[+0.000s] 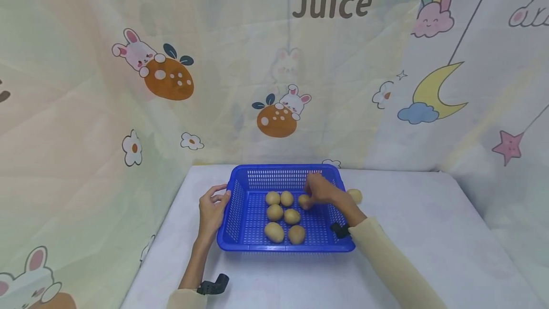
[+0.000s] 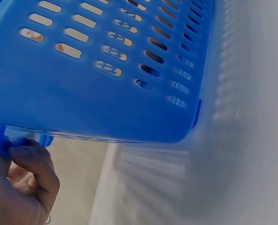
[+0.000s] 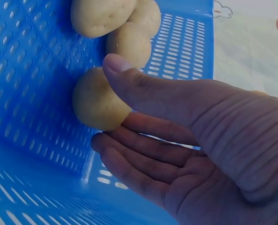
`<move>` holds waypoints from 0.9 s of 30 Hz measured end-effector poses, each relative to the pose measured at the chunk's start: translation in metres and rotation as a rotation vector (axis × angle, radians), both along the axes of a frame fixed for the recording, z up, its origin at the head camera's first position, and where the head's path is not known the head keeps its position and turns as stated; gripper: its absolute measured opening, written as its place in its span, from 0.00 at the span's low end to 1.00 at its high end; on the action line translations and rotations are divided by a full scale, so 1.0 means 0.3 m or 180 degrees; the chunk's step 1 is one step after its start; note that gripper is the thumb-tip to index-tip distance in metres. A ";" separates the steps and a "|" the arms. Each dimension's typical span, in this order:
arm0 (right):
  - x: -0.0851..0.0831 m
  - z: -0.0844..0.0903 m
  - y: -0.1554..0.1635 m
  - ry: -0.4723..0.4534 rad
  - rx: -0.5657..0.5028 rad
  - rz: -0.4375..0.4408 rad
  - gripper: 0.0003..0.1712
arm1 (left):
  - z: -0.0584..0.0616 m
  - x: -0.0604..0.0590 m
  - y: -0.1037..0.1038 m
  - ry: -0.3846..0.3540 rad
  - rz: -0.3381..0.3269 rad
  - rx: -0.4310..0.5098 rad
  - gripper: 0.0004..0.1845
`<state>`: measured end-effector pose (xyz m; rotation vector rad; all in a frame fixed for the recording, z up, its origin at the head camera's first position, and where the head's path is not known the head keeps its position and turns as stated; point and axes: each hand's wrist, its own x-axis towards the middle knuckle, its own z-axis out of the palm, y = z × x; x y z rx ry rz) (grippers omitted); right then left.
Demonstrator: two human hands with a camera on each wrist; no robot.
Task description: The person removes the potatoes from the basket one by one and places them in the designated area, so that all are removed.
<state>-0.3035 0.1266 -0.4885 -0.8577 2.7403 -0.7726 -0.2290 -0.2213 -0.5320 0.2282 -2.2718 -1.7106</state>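
A blue slotted basket [image 1: 285, 170] stands on the white table and holds several pale potatoes [image 1: 274, 212]. My left hand [image 1: 213, 208] grips the basket's left rim, thumb over the edge; in the left wrist view its curled fingers [image 2: 33, 171] sit under the basket's rim [image 2: 106, 93]. My right hand [image 1: 320, 190] reaches into the basket near its far right corner and holds one potato [image 1: 303, 200]. In the right wrist view that potato [image 3: 92, 101] lies between thumb and fingers of my right hand [image 3: 108, 104], low over the basket floor [image 3: 31, 117], with two other potatoes [image 3: 129, 44] just beyond.
One more potato [image 1: 355, 196] lies on the table just outside the basket's right wall. A printed cartoon cloth [image 1: 274, 61] hangs close behind and at both sides. Bare white tabletop [image 1: 429, 232] spreads to the right and in front of the basket.
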 end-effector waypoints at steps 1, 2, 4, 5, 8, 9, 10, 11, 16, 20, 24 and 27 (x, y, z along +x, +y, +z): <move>-0.002 -0.004 -0.001 0.0012 -0.0002 0.0028 0.20 | 0.001 0.000 0.000 0.0005 -0.0007 0.0002 0.17; -0.003 -0.006 -0.001 -0.0005 -0.0004 0.0041 0.20 | 0.002 0.001 0.000 0.0011 -0.0013 0.0006 0.17; -0.005 -0.008 -0.001 -0.0006 -0.0013 0.0044 0.19 | 0.003 0.001 0.001 0.0017 -0.0017 0.0006 0.17; -0.006 -0.009 0.000 -0.0010 -0.0022 0.0057 0.18 | 0.004 0.001 0.001 0.0016 -0.0016 0.0006 0.17; -0.012 -0.011 0.005 -0.0031 -0.0060 0.0138 0.19 | 0.005 0.001 0.000 0.0013 -0.0013 0.0003 0.17; -0.014 -0.013 0.008 -0.0023 -0.0077 0.0166 0.18 | 0.006 0.001 0.000 0.0012 -0.0013 0.0000 0.17; -0.017 -0.015 0.011 -0.0017 -0.0100 0.0200 0.17 | 0.006 0.001 0.000 0.0011 -0.0011 -0.0002 0.17; -0.020 -0.018 0.014 0.0006 -0.0111 0.0243 0.17 | 0.006 0.001 0.000 0.0013 -0.0009 0.0001 0.17; -0.052 -0.072 0.036 0.0188 -0.0176 0.0403 0.14 | 0.003 0.003 0.001 0.0013 0.0004 0.0012 0.17; -0.034 -0.046 0.028 0.0025 -0.0105 0.0302 0.12 | 0.002 0.003 0.002 -0.0003 -0.0003 0.0021 0.17; -0.024 -0.030 0.022 -0.0131 -0.0058 0.0217 0.12 | 0.003 0.001 0.003 -0.0001 -0.0002 -0.0004 0.17; -0.025 -0.032 0.021 -0.0176 -0.0053 0.0205 0.10 | 0.000 0.000 0.003 0.0009 0.0013 0.0003 0.17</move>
